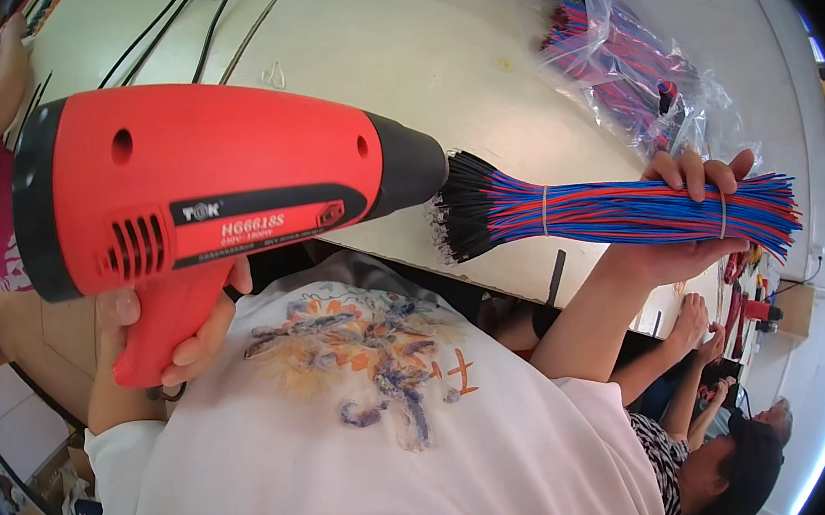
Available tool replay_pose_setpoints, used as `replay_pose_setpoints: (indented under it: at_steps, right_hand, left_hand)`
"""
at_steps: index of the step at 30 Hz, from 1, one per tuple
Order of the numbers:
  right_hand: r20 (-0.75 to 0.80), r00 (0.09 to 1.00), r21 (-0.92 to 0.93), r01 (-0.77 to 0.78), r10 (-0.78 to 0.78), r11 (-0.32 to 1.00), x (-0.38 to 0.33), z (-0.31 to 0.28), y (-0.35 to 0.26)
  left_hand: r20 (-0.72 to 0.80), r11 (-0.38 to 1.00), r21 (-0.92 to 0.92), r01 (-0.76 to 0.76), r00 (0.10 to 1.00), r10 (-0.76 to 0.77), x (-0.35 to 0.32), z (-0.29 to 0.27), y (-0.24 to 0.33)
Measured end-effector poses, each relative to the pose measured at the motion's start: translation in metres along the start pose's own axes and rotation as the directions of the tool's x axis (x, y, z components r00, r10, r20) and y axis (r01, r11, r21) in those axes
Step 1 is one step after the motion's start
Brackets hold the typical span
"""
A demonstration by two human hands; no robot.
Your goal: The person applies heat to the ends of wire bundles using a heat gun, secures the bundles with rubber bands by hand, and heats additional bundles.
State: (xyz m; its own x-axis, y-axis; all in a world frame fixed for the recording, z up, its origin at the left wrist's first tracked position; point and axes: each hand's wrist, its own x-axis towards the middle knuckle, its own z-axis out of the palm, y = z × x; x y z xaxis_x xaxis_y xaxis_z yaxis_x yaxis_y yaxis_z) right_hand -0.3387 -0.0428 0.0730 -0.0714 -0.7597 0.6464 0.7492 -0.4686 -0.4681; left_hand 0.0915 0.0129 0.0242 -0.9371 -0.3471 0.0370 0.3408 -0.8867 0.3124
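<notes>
Both hands are busy in the head view: the left hand (184, 332) is clenched around the grip of a red heat gun (214, 183), and the right hand (694, 213) grasps a banded bundle of red and blue wires (629, 210) near its far end, held level above the edge of the table (391, 49). The gun's black nozzle sits just beside the bundle's black-sleeved tips (459, 217), almost touching. For even heating, I judge it best to keep the nozzle slightly off the tips and rotate the bundle slowly. More wires lie in a clear plastic bag (633, 63) on the table. Another person's arms (679, 355) work nearby at lower right.
</notes>
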Motion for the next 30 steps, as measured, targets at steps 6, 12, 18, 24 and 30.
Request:
replay_pose_setpoints:
  at_steps: [6, 12, 18, 24, 30]
  right_hand:
    - [0.005, 0.999, -0.004, 0.033, -0.033, 0.999, -0.001, -0.012, 0.005]
    - [-0.060, 0.995, -0.045, 0.083, -0.086, 0.996, -0.004, -0.019, 0.008]
    - [0.082, 0.989, -0.089, 0.126, -0.119, 0.988, -0.005, -0.016, 0.003]
    - [0.284, 0.957, -0.100, 0.086, -0.054, 0.991, 0.002, -0.014, -0.002]
    - [0.174, 0.979, -0.030, 0.114, -0.107, 0.993, 0.001, -0.020, 0.001]
  left_hand:
    - [-0.139, 0.985, -0.011, -0.171, 0.976, 0.168, -0.007, 0.008, -0.020]
    - [-0.103, 0.995, -0.030, -0.099, 0.990, 0.096, -0.010, 0.009, -0.012]
    - [0.071, 0.978, 0.052, 0.204, 0.976, -0.208, -0.001, 0.012, 0.018]
    - [-0.055, 0.999, 0.038, 0.032, 0.998, -0.030, -0.007, 0.017, -0.001]
    - [-0.278, 0.966, 0.197, -0.169, 0.935, 0.220, -0.001, 0.015, -0.016]
